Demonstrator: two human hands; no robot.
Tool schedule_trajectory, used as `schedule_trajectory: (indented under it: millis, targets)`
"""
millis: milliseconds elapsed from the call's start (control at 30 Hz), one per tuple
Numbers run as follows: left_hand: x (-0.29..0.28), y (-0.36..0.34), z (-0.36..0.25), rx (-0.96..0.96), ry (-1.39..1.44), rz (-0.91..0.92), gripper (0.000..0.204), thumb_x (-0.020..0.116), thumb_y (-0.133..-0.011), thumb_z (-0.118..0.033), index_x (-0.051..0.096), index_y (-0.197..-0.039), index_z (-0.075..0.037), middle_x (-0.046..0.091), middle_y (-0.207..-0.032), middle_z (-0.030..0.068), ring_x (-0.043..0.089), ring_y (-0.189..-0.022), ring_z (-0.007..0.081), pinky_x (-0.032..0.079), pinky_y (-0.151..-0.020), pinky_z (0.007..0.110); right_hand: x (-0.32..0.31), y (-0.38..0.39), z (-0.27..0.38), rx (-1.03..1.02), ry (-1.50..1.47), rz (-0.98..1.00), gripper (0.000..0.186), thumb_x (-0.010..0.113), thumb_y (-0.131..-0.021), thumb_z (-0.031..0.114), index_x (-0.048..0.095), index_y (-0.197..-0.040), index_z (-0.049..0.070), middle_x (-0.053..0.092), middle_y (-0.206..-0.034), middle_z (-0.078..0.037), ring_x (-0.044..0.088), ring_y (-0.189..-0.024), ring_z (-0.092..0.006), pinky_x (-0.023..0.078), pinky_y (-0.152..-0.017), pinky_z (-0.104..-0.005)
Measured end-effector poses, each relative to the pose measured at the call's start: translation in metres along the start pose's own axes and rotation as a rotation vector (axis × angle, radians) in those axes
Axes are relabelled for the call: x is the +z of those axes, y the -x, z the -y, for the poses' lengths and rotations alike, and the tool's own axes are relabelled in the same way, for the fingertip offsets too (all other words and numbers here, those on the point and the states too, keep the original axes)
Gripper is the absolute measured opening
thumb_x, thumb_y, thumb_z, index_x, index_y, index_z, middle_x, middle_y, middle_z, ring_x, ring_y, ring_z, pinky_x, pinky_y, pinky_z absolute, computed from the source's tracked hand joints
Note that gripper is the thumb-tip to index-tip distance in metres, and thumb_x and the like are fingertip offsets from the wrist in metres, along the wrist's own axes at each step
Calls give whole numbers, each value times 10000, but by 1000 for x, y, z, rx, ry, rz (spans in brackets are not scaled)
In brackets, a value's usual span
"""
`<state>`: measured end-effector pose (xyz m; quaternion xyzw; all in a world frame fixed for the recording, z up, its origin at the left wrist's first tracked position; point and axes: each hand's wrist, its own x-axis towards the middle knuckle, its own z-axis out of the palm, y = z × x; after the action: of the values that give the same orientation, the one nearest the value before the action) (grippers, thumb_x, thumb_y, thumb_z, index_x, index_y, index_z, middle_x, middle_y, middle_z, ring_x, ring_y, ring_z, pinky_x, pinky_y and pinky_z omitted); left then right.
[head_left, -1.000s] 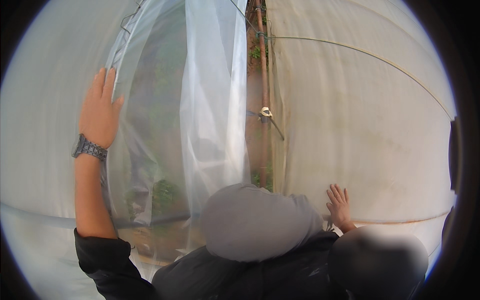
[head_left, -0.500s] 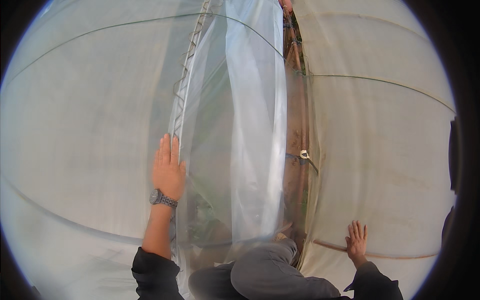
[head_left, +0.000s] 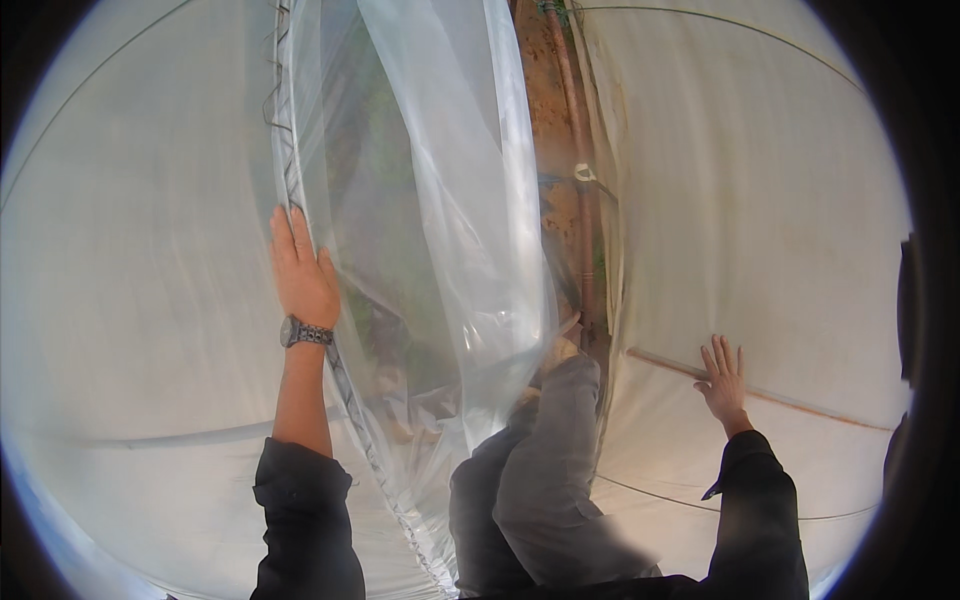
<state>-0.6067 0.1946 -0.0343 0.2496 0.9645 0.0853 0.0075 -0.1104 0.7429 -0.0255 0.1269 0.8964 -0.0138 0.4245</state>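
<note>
My left hand (head_left: 305, 280), with a dark metal-banded watch (head_left: 305, 332) on its wrist, lies flat with fingers stretched along a narrow metal channel (head_left: 290, 150). A zigzag wire (head_left: 272, 112) runs in the channel beyond my fingertips, with loops standing out of it; my palm hides the stretch beneath. To the right of the channel hangs loose clear plastic film (head_left: 460, 200) in long folds. My right hand (head_left: 724, 388) rests with spread fingers on the pale stretched film (head_left: 740, 230) on the right, over a rusty pipe (head_left: 800, 405). I see nothing held in either hand.
Between the two film-covered slopes a gap shows brown soil (head_left: 555, 100) and a rusty upright-running pipe (head_left: 580, 120) with a white tie (head_left: 585, 173). My grey-trousered legs (head_left: 550, 470) are in this gap. Thin dark cords (head_left: 720, 12) cross the film.
The view has shifted, so the tie, pipes and cords appear higher and more of my legs shows. My left hand is farther back along the channel; my right hand stays by the pipe.
</note>
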Motion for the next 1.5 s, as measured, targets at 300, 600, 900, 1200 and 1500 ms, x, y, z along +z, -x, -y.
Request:
schedule_trajectory:
  millis: [300, 600, 900, 1200, 1500]
  targets:
    - [6, 1, 6, 28, -18, -10, 740, 629, -937, -35, 295, -1597, -11, 277, -1642, 266, 318, -1488, 449, 285, -1210, 535, 32, 5, -17, -46, 43, -99, 865, 772, -850, 293, 354, -1600, 186, 159, -1731, -45, 101, -1601, -236, 55, -1293, -575]
    - [11, 1, 10, 9, -70, -26, 757, 608, -949, -61, 261, -1622, -43, 260, -1663, 244, 291, -1513, 432, 261, -1220, 537, 33, -1, -13, 9, 31, -64, 885, 782, -834, 256, 349, -1602, 183, 158, -1730, -60, 97, -1602, -265, 77, -1282, -597]
    - [4, 1, 2, -34, -31, -1, 752, 603, -956, -88, 253, -1620, -37, 248, -1668, 226, 255, -1533, 411, 231, -1245, 525, 25, 0, -10, 57, -53, -46, 890, 813, -796, 215, 399, -1584, 219, 171, -1730, -23, 93, -1604, -235, 55, -1287, -589]
    - [-4, -3, -3, -83, -41, 51, 762, 614, -971, -156, 235, -1615, -8, 232, -1668, 240, 229, -1546, 410, 212, -1251, 549, 26, 1, -13, 54, -62, -10, 883, 810, -808, 230, 391, -1584, 185, 176, -1728, -45, 76, -1606, -260, 24, -1285, -604]
    - [9, -91, 5, -141, -83, 35, 811, 602, -1010, -258, 154, -1619, 35, 164, -1684, 261, 169, -1562, 420, 172, -1255, 570, 40, 1, -24, -34, 17, -84, 867, 784, -837, 297, 374, -1589, 170, 149, -1732, -76, 47, -1608, -287, -5, -1269, -637]
